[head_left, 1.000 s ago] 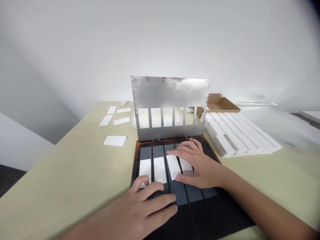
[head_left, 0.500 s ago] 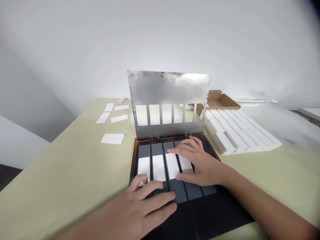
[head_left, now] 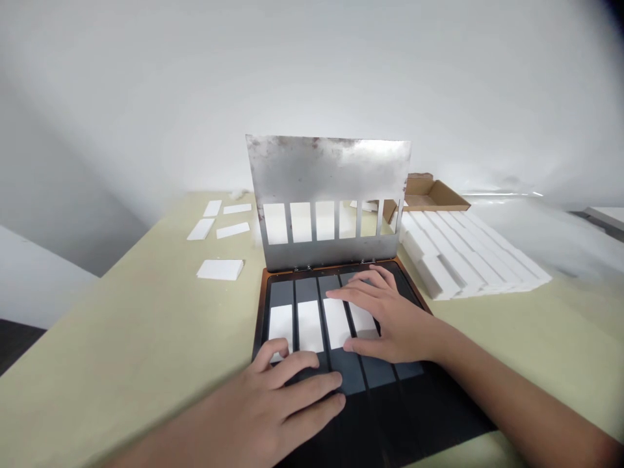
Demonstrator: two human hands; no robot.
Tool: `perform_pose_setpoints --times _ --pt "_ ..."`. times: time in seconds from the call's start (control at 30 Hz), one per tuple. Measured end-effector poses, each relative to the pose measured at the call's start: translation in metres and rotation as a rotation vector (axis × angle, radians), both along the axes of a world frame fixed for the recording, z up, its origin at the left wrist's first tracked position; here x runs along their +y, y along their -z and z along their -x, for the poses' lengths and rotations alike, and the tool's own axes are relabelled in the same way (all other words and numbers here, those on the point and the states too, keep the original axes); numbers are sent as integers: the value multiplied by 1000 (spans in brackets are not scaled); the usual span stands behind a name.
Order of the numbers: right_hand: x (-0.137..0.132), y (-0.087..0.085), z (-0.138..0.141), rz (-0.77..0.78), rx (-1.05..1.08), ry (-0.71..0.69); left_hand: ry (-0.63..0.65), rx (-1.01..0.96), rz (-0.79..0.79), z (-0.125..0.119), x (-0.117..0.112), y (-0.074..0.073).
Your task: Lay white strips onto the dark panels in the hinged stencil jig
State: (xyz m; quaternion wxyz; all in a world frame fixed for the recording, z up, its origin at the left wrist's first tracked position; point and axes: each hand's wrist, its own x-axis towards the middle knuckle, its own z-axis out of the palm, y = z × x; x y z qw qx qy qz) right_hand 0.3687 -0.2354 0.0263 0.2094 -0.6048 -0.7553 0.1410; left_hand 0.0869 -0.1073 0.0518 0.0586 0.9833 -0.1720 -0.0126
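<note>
A black board (head_left: 409, 416) with lengthwise slots lies in front of me. Several blank white cards sit side by side in its slots. My right hand (head_left: 383, 315) spans the third white card (head_left: 337, 323), forefinger at its far end and thumb at its near end. Part of a fourth white card (head_left: 363, 320) shows beneath that hand. Over the near left of the board my left hand (head_left: 287, 396) has its fingers spread, its forefinger by the near end of the first white card (head_left: 281, 325). The second white card (head_left: 310, 327) lies flat between them.
Hinged to the board's far edge, a metal plate (head_left: 331, 169) with rectangular cut-outs stands raised. Several loose white cards (head_left: 220, 270) lie on the pale table (head_left: 146, 325) at left. Stacked white cards (head_left: 472, 257) and a cardboard box (head_left: 433, 195) are at right.
Both hands and the cards hold the same places. Only the view has shifted very slightly.
</note>
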Motion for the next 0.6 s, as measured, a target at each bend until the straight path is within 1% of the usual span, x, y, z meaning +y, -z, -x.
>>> perform_pose_setpoints --times 0.1,0.23,0.47,0.6 --pt "0 1 0 -9 -2 0 8 -9 -34 1 0 0" --pt "-1 2 0 -11 -2 1 4 -40 -25 0 0 0" --pt "0 3 0 -10 0 4 15 -32 -77 0 -1 -1" --pt "0 3 0 -11 0 4 5 -76 -45 -1 -2 -3"
